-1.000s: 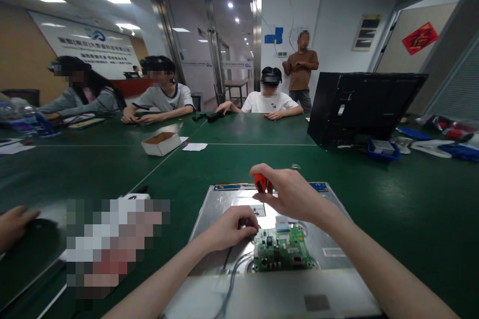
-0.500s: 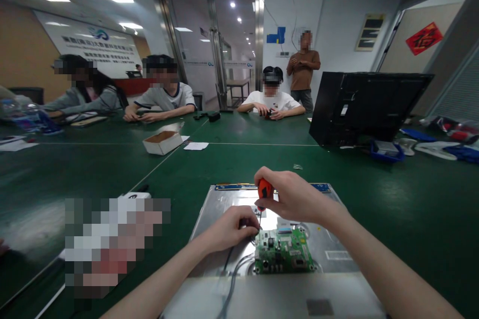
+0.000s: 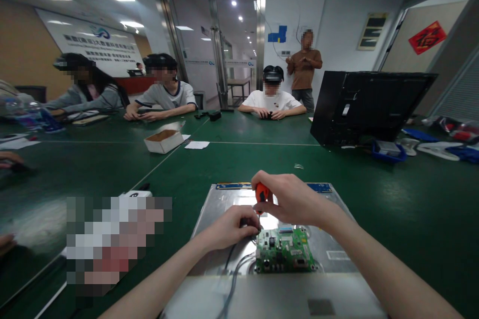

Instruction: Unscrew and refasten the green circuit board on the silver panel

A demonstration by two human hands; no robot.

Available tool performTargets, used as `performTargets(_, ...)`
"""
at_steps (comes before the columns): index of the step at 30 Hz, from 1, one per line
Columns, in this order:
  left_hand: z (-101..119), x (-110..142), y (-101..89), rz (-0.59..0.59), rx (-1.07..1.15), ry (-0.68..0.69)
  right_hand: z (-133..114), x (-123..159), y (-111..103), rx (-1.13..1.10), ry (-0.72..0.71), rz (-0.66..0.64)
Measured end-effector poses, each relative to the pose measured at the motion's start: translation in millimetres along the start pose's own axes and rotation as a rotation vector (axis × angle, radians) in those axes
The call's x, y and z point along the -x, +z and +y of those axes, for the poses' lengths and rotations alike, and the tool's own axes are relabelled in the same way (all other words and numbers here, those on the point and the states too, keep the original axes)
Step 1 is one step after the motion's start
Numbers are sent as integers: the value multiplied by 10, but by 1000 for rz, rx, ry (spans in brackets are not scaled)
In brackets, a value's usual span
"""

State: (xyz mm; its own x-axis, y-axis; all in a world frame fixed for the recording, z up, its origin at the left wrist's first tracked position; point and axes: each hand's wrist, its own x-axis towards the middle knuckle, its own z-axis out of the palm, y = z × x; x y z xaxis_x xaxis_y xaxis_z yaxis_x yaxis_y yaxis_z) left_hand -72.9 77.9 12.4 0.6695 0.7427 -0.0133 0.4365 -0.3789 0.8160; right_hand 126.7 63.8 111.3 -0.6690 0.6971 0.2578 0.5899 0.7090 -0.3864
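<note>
My right hand point(image 3: 290, 199) is closed around the orange-and-black handle of a screwdriver point(image 3: 262, 193), which points down at the upper left corner of a green circuit board point(image 3: 285, 251). Beside the screwdriver's tip, the fingers of my left hand point(image 3: 234, 227) are pinched together; what they hold, if anything, is hidden. The board lies on a flat silvery metal panel point(image 3: 337, 239), which looks like the back of a display. Grey cables point(image 3: 234, 279) run from the board's left side toward me. A blue strip point(image 3: 235, 186) lines the panel's far edge.
The panel lies on a green table point(image 3: 404, 219). To the left is a partly blurred white object point(image 3: 140, 194); beyond stands an open white box point(image 3: 164, 141). A black monitor point(image 3: 370, 104) and a blue tray point(image 3: 389, 152) are at right. Several people sit around; another person's hand point(image 3: 6, 243) shows at the left edge.
My right hand and the screwdriver have moved slightly lower and left, so less of the shaft shows. My left hand has barely moved. At the left edge another person's hands have come further into view.
</note>
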Motion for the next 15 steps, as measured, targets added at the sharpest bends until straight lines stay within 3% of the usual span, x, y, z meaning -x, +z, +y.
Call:
performTargets(9, 42, 9, -9, -1, 22, 9, 23, -14, 29, 29, -2, 10)
performTargets(15, -12, 13, 8, 5, 61, 36, 9, -10, 32, 108, -80, 20)
